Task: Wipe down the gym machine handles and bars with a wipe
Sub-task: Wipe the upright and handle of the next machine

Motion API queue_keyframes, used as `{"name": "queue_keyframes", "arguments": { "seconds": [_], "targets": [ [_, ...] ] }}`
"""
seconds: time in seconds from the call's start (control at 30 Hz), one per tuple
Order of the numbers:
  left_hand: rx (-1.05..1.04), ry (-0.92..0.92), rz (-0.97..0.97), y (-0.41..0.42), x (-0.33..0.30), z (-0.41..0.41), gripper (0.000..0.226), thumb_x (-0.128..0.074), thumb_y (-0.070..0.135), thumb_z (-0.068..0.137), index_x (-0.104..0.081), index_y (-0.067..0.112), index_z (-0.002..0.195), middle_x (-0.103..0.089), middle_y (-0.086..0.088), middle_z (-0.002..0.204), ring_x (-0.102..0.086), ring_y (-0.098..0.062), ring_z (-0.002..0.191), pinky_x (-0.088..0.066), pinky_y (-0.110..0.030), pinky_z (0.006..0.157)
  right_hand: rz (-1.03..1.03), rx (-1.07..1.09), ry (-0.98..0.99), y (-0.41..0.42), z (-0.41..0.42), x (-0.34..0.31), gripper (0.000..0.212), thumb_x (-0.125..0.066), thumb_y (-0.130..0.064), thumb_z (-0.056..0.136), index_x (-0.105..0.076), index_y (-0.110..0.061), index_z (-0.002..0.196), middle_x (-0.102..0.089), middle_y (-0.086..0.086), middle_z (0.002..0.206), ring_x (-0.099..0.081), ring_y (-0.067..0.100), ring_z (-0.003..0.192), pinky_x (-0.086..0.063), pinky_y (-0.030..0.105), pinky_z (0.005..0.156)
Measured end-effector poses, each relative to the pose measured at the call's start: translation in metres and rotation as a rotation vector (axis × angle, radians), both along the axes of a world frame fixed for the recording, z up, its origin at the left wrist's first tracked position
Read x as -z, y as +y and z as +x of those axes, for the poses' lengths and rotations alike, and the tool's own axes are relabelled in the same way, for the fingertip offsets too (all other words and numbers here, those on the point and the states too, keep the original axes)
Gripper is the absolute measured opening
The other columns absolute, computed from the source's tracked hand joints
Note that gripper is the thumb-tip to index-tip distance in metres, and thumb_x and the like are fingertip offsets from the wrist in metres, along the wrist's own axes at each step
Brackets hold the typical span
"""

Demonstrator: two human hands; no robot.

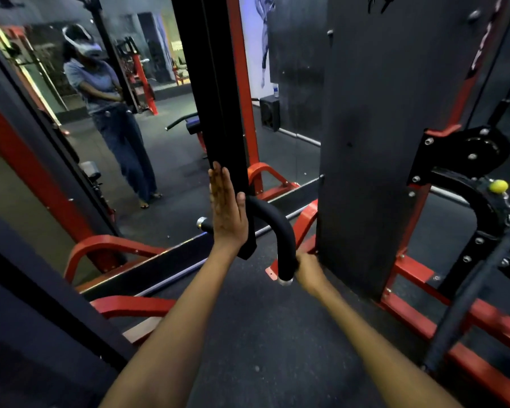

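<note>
Standing over the dark rubber floor (248,334), I faced the machine's black shroud panel (374,128); its red lettering up the right edge was too blurred to read. My left hand (227,213) lay flat, fingers straight and together, against the black upright post (218,98). My right hand (309,270) curled around the lower end of the curved padded handle (277,228); I couldn't make out a wipe.

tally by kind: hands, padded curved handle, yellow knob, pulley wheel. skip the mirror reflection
Hands: 2, left hand flat with straight fingers against the black upright, right hand at the handle's lower end
Padded curved handle: 1
Yellow knob: 1
Pulley wheel: 1
Total: 5
</note>
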State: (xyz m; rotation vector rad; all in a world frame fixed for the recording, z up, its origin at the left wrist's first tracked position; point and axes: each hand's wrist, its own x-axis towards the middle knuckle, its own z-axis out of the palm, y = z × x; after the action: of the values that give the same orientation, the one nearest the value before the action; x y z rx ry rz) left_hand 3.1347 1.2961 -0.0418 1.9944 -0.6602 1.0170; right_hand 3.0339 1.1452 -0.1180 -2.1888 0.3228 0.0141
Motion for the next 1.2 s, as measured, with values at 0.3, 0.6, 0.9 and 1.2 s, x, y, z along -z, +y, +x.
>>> {"name": "queue_keyframes", "arguments": {
  "seconds": [0.3,0.6,0.9,1.2],
  "targets": [
    [-0.035,0.519,0.241,0.063,-0.004,-0.065,0.063,-0.048,0.012,0.098,-0.019,0.012,0.154,-0.012,-0.004,0.162,-0.009,-0.020,0.150,-0.010,-0.037,0.122,-0.191,0.190,0.062,0.033,-0.051,-0.049,0.020,-0.054,-0.008,0.088,-0.066,-0.001,0.102,-0.065,0.021,0.101,-0.062,0.031,0.098,-0.047,0.033,0.075],
    [-0.169,0.692,0.339,0.150,0.017,-0.185,0.042,-0.050,0.019,0.098,-0.049,0.008,0.139,-0.053,-0.011,0.140,-0.048,-0.027,0.129,-0.032,-0.035,0.110,-0.083,0.124,-0.377,0.096,-0.127,-0.083,0.024,-0.059,0.000,0.080,-0.072,-0.016,0.090,-0.068,-0.001,0.082,-0.061,0.013,0.074,-0.041,0.016,0.062],
    [-0.227,0.810,0.351,0.195,0.058,-0.207,0.041,-0.049,0.019,0.099,-0.050,0.009,0.139,-0.052,-0.008,0.141,-0.046,-0.025,0.132,-0.029,-0.034,0.113,-0.209,-0.077,-0.298,0.148,-0.123,-0.034,0.021,-0.063,0.001,0.077,-0.072,-0.017,0.084,-0.067,-0.003,0.079,-0.060,0.013,0.073,-0.040,0.020,0.067],
    [-0.227,0.818,0.386,0.224,0.071,-0.099,0.040,-0.048,0.020,0.099,-0.050,0.013,0.139,-0.052,-0.004,0.141,-0.046,-0.019,0.131,-0.028,-0.030,0.111,-0.181,-0.128,-0.217,0.187,-0.001,-0.016,0.020,-0.060,-0.004,0.080,-0.071,-0.019,0.086,-0.066,-0.003,0.083,-0.062,0.014,0.078,-0.043,0.025,0.068]
  ]
}}
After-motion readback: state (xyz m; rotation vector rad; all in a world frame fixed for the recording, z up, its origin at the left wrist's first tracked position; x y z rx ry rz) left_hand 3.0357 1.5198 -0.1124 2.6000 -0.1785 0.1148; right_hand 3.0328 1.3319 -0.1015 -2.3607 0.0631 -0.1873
